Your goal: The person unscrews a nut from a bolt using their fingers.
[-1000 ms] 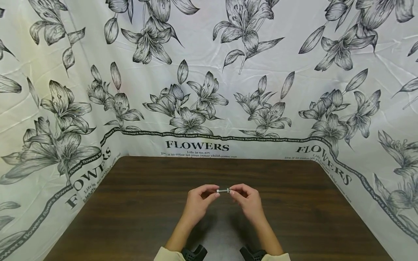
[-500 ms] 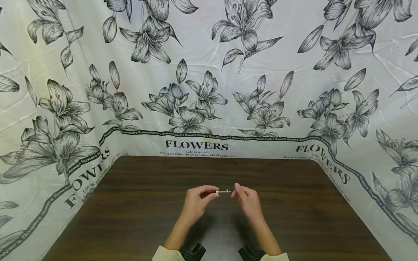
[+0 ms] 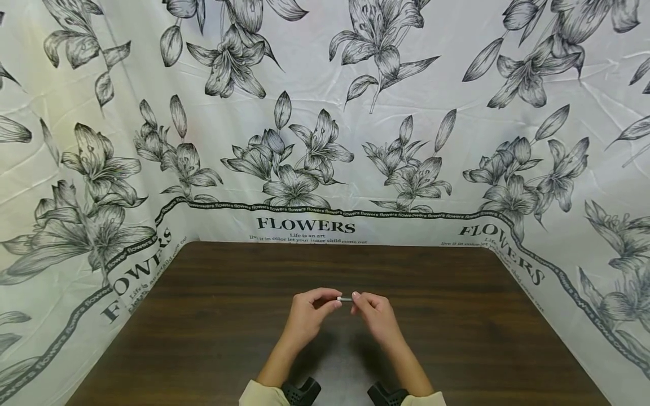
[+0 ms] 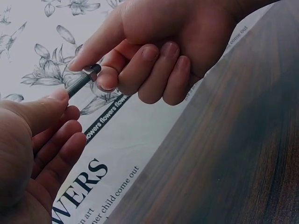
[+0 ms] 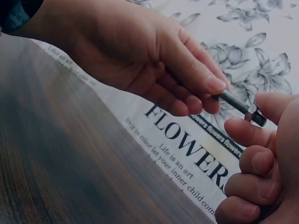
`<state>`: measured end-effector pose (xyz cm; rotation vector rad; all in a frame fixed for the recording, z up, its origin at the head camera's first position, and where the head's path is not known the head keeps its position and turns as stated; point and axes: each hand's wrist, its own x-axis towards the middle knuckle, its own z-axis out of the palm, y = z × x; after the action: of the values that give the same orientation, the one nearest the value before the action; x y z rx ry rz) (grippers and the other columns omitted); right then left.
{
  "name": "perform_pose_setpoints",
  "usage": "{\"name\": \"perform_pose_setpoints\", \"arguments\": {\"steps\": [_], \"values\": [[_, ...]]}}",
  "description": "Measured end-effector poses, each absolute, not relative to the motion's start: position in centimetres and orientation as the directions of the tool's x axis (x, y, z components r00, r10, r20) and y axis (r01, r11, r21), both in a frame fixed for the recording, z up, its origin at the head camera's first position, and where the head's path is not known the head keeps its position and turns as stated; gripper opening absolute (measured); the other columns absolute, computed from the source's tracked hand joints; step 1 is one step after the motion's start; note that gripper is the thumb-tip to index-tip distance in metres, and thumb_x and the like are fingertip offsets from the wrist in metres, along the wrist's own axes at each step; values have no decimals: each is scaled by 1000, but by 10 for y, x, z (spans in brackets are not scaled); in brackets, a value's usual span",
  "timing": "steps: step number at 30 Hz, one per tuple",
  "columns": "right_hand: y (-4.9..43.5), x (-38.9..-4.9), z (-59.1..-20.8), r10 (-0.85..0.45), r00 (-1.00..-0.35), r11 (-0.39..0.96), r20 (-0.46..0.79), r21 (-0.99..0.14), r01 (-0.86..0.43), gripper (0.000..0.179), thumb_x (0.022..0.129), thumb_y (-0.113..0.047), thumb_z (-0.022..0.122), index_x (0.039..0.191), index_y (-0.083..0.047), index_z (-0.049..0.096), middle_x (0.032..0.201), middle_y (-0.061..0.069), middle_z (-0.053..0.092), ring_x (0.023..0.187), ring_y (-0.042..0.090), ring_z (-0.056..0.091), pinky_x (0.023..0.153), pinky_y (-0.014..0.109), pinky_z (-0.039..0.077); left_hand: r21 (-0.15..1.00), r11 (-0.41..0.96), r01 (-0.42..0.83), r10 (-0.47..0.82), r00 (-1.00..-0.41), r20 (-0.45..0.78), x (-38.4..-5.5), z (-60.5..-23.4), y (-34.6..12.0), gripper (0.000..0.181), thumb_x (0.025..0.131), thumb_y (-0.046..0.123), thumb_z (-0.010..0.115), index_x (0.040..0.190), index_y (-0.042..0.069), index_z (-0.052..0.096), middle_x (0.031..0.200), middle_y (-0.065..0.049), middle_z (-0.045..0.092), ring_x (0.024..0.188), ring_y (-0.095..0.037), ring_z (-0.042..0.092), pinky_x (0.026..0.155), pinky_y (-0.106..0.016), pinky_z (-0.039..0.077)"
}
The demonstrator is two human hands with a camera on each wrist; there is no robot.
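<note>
A metal bolt (image 3: 346,299) is held level above the table, between the two hands. My left hand (image 3: 306,317) pinches its head end with thumb and forefinger, so the head is mostly covered; threads show on the bolt's shank (image 5: 236,101). Toward the other end sits a hex nut (image 4: 95,72), with a short tip of the bolt sticking out beyond it. The right hand (image 3: 380,320) has its thumb and forefinger on either side of the nut, its other fingers curled in. In the head view those fingers cover the nut.
Under the hands is a dark wooden table (image 3: 203,316). A white cloth (image 3: 406,237) printed with lilies and lettering hangs around its back and sides. Black devices (image 3: 303,391) are strapped at both wrists, by the cream sleeves (image 3: 261,395).
The right hand's fingers came off the nut to the right, then moved back left around it. My left hand keeps its grip on the bolt in nearly the same place.
</note>
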<state>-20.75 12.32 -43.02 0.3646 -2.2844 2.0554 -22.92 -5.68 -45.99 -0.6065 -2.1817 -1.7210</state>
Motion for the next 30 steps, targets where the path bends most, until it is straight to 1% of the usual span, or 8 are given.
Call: {"name": "perform_pose_setpoints", "arguments": {"steps": [4,9,11,16,20,23,26,30], "values": [[122,-207,-430,-142,-971,75,191,-976,-203,31,99,-11,55,76,7,64,49,-6,33,43,5,27,44,19,23,840,201,504,140,-863,485,-229,-460,-58,15,83,7,76,96,14,75,86,6,71,76,-12,66,68,-30,56],[121,-207,-429,-123,-974,60,188,-979,-196,24,97,-8,58,83,10,67,53,-5,37,48,7,30,49,21,26,844,192,501,140,-865,482,-229,-460,-59,14,83,9,76,97,9,74,87,5,71,77,-13,67,68,-33,56],[120,-207,-430,-110,-975,56,195,-978,-202,21,96,-7,59,86,10,68,59,-6,48,56,8,42,56,22,36,848,177,500,139,-865,482,-230,-461,-59,14,84,8,75,98,7,74,87,4,71,78,-13,67,69,-33,56],[119,-207,-432,-89,-970,49,226,-972,-231,13,94,-4,61,90,4,71,79,-2,62,77,13,53,73,29,44,846,162,507,137,-861,490,-231,-461,-59,15,84,6,75,98,10,74,88,1,71,78,-13,67,69,-34,56],[121,-207,-434,-87,-971,28,221,-974,-225,13,94,-3,61,91,6,70,63,-3,48,57,7,41,57,22,36,851,170,497,148,-867,476,-231,-461,-58,15,84,8,75,99,9,73,88,3,71,77,-12,67,68,-33,56],[122,-207,-434,-93,-973,19,212,-976,-215,15,95,-3,60,93,9,68,56,-5,35,48,5,29,48,19,27,851,170,498,153,-866,476,-231,-461,-58,16,84,8,75,101,8,73,88,2,71,76,-12,66,67,-30,55],[122,-208,-435,-103,-971,5,216,-976,-218,16,94,-1,60,96,13,66,56,-6,38,48,4,31,48,19,27,851,159,501,146,-864,482,-230,-460,-57,18,84,7,76,101,10,73,88,-1,72,76,-13,67,67,-30,55],[124,-214,-445,-121,-965,-38,231,-973,-228,17,94,1,59,102,15,64,56,-6,38,46,3,30,46,20,26,848,136,513,137,-857,496,-229,-460,-57,21,82,3,76,102,5,73,89,-5,72,77,-17,67,66,-32,56]]}}
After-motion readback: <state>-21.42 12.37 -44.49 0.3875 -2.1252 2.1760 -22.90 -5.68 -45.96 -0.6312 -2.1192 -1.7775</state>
